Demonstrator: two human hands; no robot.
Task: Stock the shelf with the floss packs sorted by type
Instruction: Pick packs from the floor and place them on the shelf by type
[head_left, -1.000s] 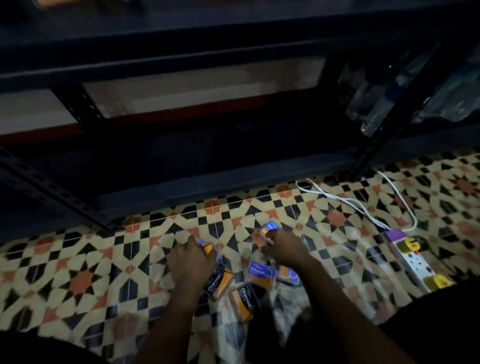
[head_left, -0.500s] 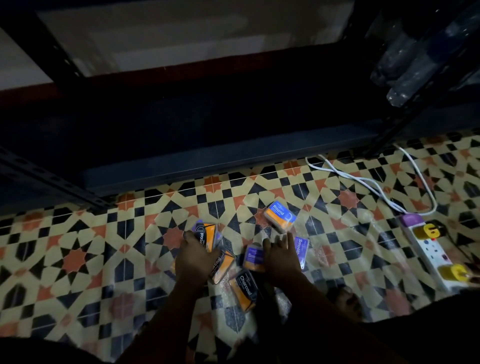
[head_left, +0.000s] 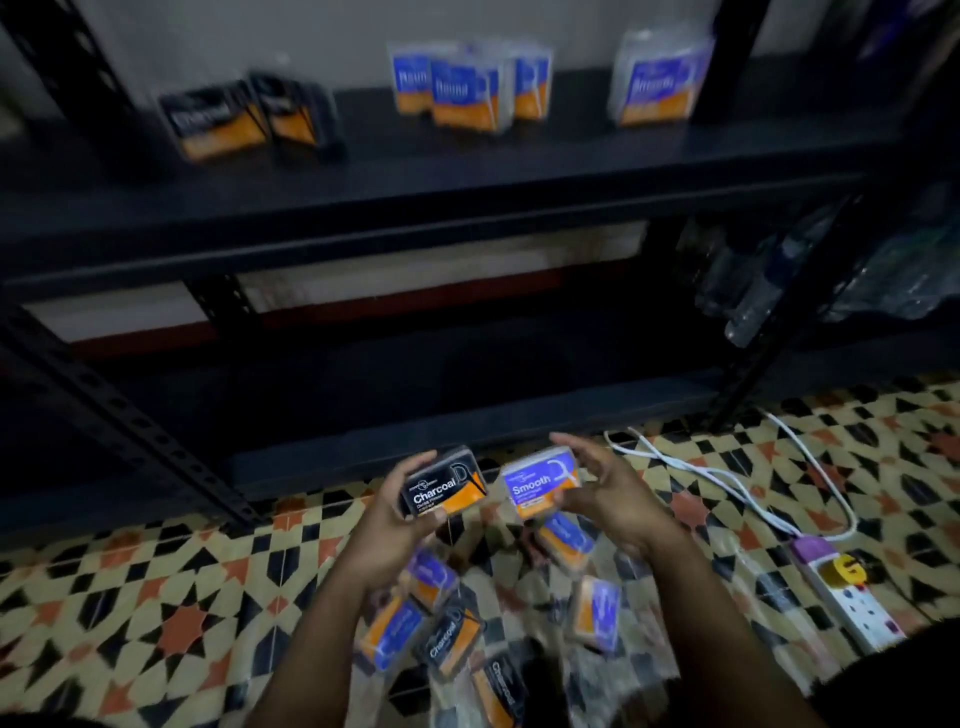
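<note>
My left hand grips a black and orange Charcoal floss pack, lifted above the floor. Beside it my right hand holds a blue and orange Smooth floss pack. Under my hands several more packs lie scattered on the patterned floor. Up on the dark shelf stand two Charcoal packs at the left, three blue Round packs in the middle and a blue pack at the right.
A white power strip with plugs and white cables lies on the tiled floor at the right. Black shelf uprights slant at the left and right. Clear plastic bottles sit on the lower right shelf.
Both hands rose from the pile on the floor, each lifting a pack. The view tilted up, so the stocked shelf now shows.
</note>
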